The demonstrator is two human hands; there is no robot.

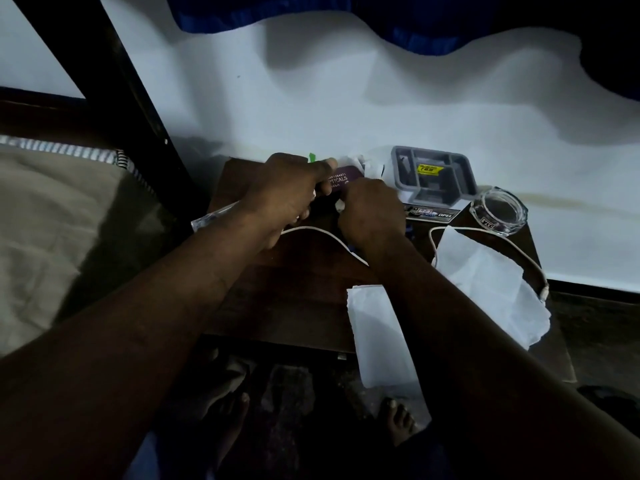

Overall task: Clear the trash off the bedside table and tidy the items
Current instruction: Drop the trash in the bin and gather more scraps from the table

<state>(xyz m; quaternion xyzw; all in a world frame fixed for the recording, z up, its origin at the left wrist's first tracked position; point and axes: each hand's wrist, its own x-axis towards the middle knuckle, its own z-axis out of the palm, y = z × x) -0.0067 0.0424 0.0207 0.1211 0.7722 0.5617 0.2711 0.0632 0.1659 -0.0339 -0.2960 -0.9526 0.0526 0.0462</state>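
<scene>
the purple case [347, 177] lies at the back of the bedside table [294, 299], close to the wall, with its long axis running left to right along the rear edge. its right end points toward the grey tray [433, 174]. the printed word "opticals" on its lid reads upright from where the person stands.

the left hand [287, 192] grips the case's left end, fingers curled over it, one fingertip showing at the far edge. the right hand [372, 213] sits at the case's near right side, knuckles up and fingers folded under. a scrap of white peeks out beneath it, and i cannot tell whether it grips the case, the scrap or nothing.

counting round: one case, and one compartment tray with a yellow sticker, set on one dark box [433, 213]. there is one glass ashtray [498, 211] just right of the tray. two flat white papers lie on the table: one [485, 282] toward the right edge, and one [377, 337] hanging over the front edge. one crumpled white wad [363, 164] sits between case and tray.

white cable [322, 232] shows in two stretches, one under the wrists and one looping by the ashtray; whether they join is hidden. one clear wrapper [214, 216] lies at the left edge.
</scene>
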